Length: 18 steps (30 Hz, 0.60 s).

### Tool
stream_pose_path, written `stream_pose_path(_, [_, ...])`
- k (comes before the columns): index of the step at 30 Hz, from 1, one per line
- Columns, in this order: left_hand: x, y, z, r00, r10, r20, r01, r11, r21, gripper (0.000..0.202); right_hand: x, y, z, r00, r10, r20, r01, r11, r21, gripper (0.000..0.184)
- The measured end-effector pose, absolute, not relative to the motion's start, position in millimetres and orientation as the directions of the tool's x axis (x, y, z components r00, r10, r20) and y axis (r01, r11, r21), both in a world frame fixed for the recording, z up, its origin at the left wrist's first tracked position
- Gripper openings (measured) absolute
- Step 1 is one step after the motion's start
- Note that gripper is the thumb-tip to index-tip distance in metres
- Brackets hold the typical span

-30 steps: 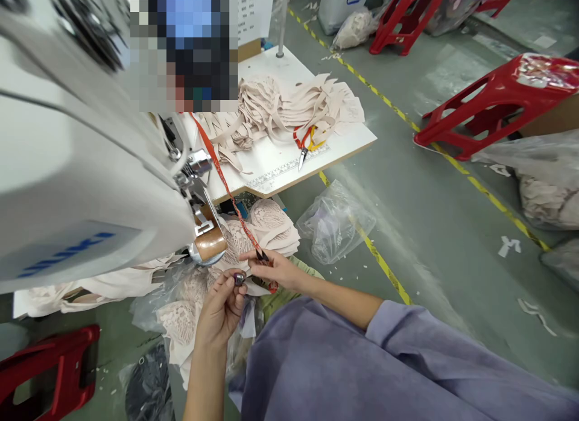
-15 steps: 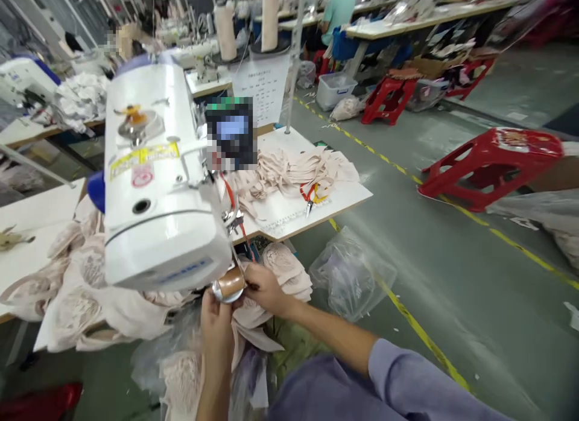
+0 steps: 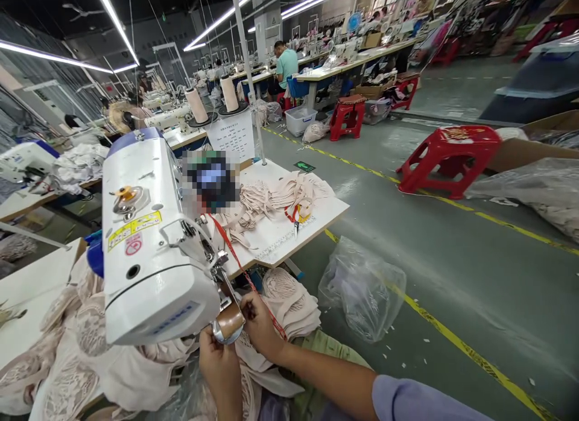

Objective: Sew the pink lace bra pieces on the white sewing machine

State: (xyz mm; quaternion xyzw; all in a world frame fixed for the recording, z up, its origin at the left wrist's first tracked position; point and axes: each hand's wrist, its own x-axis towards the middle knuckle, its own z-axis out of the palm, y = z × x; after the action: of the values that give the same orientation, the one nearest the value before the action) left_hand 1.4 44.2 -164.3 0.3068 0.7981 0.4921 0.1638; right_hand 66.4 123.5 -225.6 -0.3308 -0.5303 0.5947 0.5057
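A white sewing machine [image 3: 149, 240] fills the left of the view, and a brown, metal-rimmed cylinder [image 3: 228, 324] juts from its near end. My left hand [image 3: 219, 364] reaches up under that cylinder, its fingertips hidden behind it. My right hand [image 3: 259, 324] is curled against the cylinder's right side, fingers pressed together. A red cord [image 3: 235, 258] runs down from the machine across my right hand. Whatever the fingers pinch is hidden.
Pale pink lace pieces [image 3: 289, 300] are piled under and left of the machine. On the white table [image 3: 316, 219] lie pink straps and scissors [image 3: 296, 219]. A clear plastic bag [image 3: 362, 288] and red stools [image 3: 446, 155] stand on the floor. People sit at distant tables.
The camera has tilted up, so the whole room now shows. Both hands rose from in front of the lace pile to the cylinder at the machine's end; the small metal part my left hand held no longer shows.
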Motion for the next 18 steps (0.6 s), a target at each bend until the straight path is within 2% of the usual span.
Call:
stream_pose_path(3, [-10, 45, -167, -0.732, 0.675, 0.096, 0.49, 0.424, 0.761, 0.013, 75, 127, -210, -0.395, 0.919, -0.003, -0.346, -0.152, -0.926, 0.026])
stream_pose_path(6, [-21, 43, -171, -0.7, 0.706, 0.111, 0.562, 0.447, 0.696, 0.011, 110, 142, -203, -0.509, 0.857, -0.085, -0.282, -0.259, -0.924, 0.035])
stream_pose_path(7, [-24, 43, -172, -0.695, 0.71, 0.115, 0.566, 0.442, 0.696, 0.012, 128, 151, -204, -0.487, 0.865, -0.123, -0.242, -0.269, -0.932, 0.036])
stream_pose_path(10, [-31, 46, -177, -0.715, 0.678, 0.168, 0.573, 0.432, 0.696, 0.009, 189, 193, -212, -0.261, 0.946, -0.192, -0.102, -0.225, -0.969, 0.043])
stream_pose_path(13, [-34, 57, -183, -0.66, 0.738, 0.142, 0.512, 0.303, 0.804, 0.02, 250, 237, -215, -0.123, 0.985, -0.124, -0.021, -0.127, -0.992, 0.061])
stream_pose_path(14, [-34, 60, -186, -0.605, 0.789, 0.107, 0.465, 0.241, 0.852, 0.024, 267, 248, -213, -0.07, 0.996, -0.053, 0.082, -0.047, -0.996, 0.068])
stream_pose_path(16, [-36, 62, -191, -0.498, 0.866, 0.037, 0.35, 0.161, 0.923, 0.032, 291, 259, -208, -0.029, 0.989, 0.143, 0.355, 0.144, -0.924, 0.077])
stream_pose_path(18, [-42, 50, -198, -0.501, 0.865, -0.031, 0.265, 0.187, 0.946, 0.04, 301, 256, -203, -0.079, 0.955, 0.285, 0.487, 0.286, -0.825, 0.074])
